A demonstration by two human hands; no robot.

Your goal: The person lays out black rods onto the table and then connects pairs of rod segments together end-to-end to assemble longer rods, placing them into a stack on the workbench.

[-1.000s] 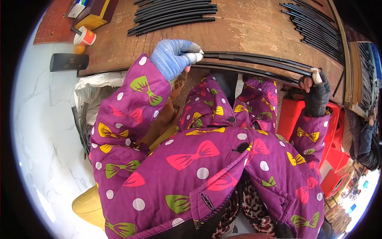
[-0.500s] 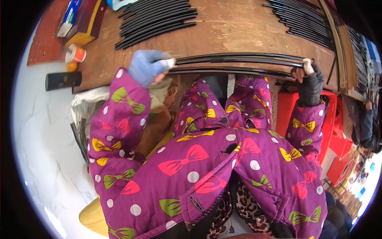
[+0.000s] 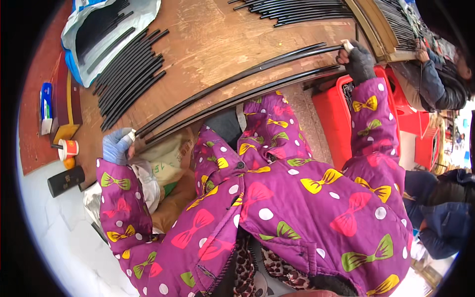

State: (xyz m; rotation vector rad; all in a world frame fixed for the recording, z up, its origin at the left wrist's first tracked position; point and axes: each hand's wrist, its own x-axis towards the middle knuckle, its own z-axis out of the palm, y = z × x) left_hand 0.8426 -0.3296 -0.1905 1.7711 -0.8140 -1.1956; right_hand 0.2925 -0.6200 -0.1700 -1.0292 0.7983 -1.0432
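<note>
Slim, glossy black rods (image 3: pixel 237 76) stretch slantwise between my two hands over the front of the table. My left hand (image 3: pixel 118 145), in a blue-grey glove with a white-wrapped fingertip, is closed on their near left ends. At the far right end my right hand (image 3: pixel 358 60), in a dark grey fingerless glove with a white-wrapped thumb or fingertip, pinches a rod end. One upper rod stops just short of that hand. More rods (image 3: pixel 247 101) run alongside at the table's front edge; whether a hand holds them too I cannot tell.
Cut black rods (image 3: pixel 131 74) lie in a row on the wooden table (image 3: pixel 208 44), beside a white-and-blue bag (image 3: pixel 67 37). Another row of rods (image 3: pixel 297 11) is at the back. A paper cup (image 3: pixel 68 149) stands left, a red crate (image 3: pixel 330 116) right. A co-worker (image 3: pixel 435 81) sits beyond.
The view has turned, so the table now slants. My hands are farther apart, the left one lower and farther left, the right one higher. The rods still stretch between them.
</note>
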